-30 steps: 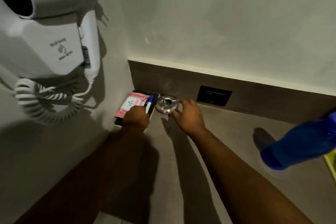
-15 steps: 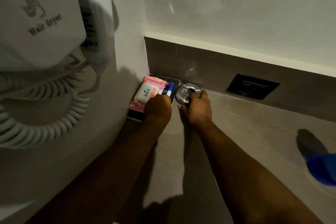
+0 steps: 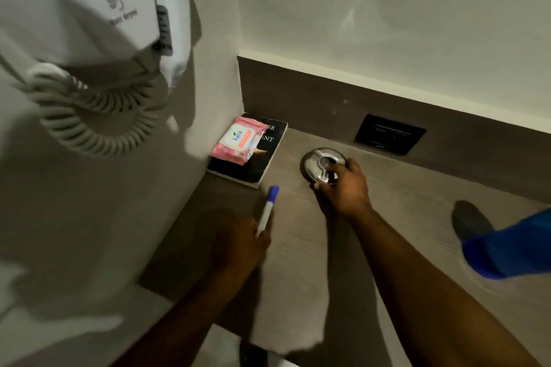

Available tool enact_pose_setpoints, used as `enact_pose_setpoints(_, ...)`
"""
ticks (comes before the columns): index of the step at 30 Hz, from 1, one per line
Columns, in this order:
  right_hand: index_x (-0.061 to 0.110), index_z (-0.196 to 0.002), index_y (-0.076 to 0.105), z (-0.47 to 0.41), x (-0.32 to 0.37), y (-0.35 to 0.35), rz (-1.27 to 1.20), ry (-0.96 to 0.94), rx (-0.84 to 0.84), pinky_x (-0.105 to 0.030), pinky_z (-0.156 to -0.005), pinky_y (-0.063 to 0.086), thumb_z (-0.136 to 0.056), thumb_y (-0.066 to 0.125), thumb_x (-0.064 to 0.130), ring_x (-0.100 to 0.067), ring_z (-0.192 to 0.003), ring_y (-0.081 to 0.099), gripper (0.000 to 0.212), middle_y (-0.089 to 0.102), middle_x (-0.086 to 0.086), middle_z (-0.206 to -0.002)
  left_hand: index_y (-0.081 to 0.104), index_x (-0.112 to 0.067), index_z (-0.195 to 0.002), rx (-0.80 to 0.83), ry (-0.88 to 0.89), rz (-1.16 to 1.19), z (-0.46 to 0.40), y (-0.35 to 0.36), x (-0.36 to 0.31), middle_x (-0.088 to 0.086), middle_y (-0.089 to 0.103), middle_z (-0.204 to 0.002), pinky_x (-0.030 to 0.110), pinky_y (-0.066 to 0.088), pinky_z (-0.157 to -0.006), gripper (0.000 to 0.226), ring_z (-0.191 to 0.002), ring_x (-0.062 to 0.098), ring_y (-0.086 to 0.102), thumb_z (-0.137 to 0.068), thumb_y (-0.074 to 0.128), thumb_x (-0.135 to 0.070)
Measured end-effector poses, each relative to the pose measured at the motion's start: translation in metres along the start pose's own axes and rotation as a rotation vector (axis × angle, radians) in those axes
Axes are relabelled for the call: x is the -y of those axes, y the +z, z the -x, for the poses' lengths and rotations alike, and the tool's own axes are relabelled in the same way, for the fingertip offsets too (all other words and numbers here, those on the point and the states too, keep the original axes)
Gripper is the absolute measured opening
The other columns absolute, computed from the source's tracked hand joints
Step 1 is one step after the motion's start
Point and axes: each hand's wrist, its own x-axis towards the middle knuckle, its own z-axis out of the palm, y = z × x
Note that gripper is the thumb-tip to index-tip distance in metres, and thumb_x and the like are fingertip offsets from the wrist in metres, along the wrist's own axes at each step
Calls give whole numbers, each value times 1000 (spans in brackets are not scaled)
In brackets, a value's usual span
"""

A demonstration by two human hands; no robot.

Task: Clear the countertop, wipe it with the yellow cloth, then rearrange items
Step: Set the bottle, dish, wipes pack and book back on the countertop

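Roughly by size, largest first:

Hair dryer: a white wall-hung unit fills the upper left of the frame, its coiled cord looping below it.

Desk: the grey wood-grain top runs from the centre to the right edge, with a dark backsplash behind it and a black socket plate set into that backsplash at centre right.

Blue object: blurred at the right edge; I cannot tell what it is.

Book: dark cover, lying flat in the corner left of centre, against the side wall.

Wipes pack: pink, labelled "kara", resting on the book's left part.

Right hand: just right of centre, my fingers curled over the near rim of the ashtray, gripping it.

Left hand: lower centre, closed around the bottom end of the pen, above the desk.

Ashtray: round, shiny metal, on the desk between the book and the socket plate.

Pen: white barrel, blue cap pointing up toward the book, clear of it.
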Motion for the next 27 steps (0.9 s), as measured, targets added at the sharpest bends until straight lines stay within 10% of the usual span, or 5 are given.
enact_pose_setpoints(27,21,-138,50,79,-78,-40,-26,46,-9,-36,-115,28,-91,62,30,-21,-142,33,49,33,-2,-155,63,-22,-87,19,191,-62,93,30,4,-2,64,-90,29,53,-73,18,-82,15,61,-84,64,-40)
